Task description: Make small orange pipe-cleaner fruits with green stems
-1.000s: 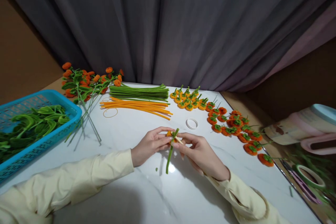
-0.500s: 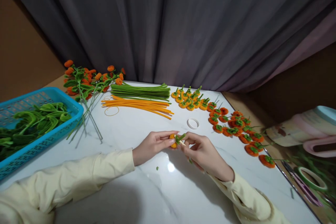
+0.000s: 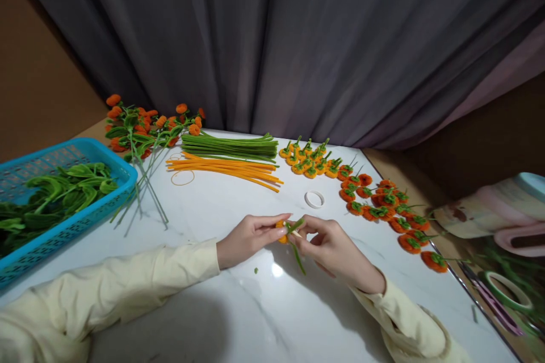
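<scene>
My left hand point(image 3: 252, 238) pinches a yellow-orange pipe-cleaner flower head point(image 3: 281, 233) between thumb and fingers. Close beside it, my right hand point(image 3: 334, 247) has its fingers closed at the flower's base on a green pipe cleaner point(image 3: 295, 226). One green end points up to the right, while a longer green end point(image 3: 300, 261) hangs below the fingers. Just how the green piece joins the flower is hidden by my fingertips. Beyond my hands lie a bundle of orange pipe cleaners point(image 3: 225, 169) and a bundle of green pipe cleaners point(image 3: 234, 147).
On the left stands a blue basket point(image 3: 128, 173) of green leaves, with orange stemmed flowers point(image 3: 142, 125) behind it. Yellow flower heads point(image 3: 310, 170) and orange flower heads point(image 3: 385, 199) line the right. A white ring point(image 3: 314, 199), scissors point(image 3: 494, 303), green tape point(image 3: 508, 290) and a jug point(image 3: 481, 210) are also there.
The longer green end now hangs down in plain sight between my hands; before, it was mostly behind my right hand. My right fingers have shifted slightly, and the flower head stays in my left hand.
</scene>
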The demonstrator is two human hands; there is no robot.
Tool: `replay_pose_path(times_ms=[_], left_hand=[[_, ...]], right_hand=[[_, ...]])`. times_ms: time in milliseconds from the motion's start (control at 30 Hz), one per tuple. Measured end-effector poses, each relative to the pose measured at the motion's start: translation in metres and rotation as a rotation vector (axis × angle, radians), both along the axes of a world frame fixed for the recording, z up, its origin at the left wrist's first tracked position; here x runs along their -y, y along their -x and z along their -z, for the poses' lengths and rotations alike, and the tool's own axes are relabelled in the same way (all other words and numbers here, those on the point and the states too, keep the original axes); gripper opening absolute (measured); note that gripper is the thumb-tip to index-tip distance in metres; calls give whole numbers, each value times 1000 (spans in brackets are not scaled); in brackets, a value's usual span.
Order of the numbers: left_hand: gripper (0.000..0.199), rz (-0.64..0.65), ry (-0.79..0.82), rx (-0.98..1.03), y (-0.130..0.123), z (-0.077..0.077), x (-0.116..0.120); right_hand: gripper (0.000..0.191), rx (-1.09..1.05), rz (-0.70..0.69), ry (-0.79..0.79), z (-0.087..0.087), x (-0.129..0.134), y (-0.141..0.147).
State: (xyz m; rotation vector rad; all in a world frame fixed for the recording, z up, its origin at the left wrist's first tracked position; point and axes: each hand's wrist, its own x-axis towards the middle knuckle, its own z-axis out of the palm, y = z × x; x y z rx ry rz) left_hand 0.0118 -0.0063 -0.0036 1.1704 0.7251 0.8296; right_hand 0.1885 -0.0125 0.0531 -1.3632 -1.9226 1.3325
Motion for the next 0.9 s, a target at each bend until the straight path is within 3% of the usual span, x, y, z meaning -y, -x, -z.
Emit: replay_pose_path(times_ms=[100,600,733,900], left_hand=[[48,17,6,-3,0,0,0],[43,37,-119,-82,-2,6,3],[43,55,-110,-92,-2,7,5],[49,38,-85,-53,-3,6,5]], right_hand=[[15,18,-10,-34,2,0,-1],[16,297,-199,-527,19,5,-9],[15,286,-206,-509,19,6,-8],[15,262,-136,-330,10,3,-6]])
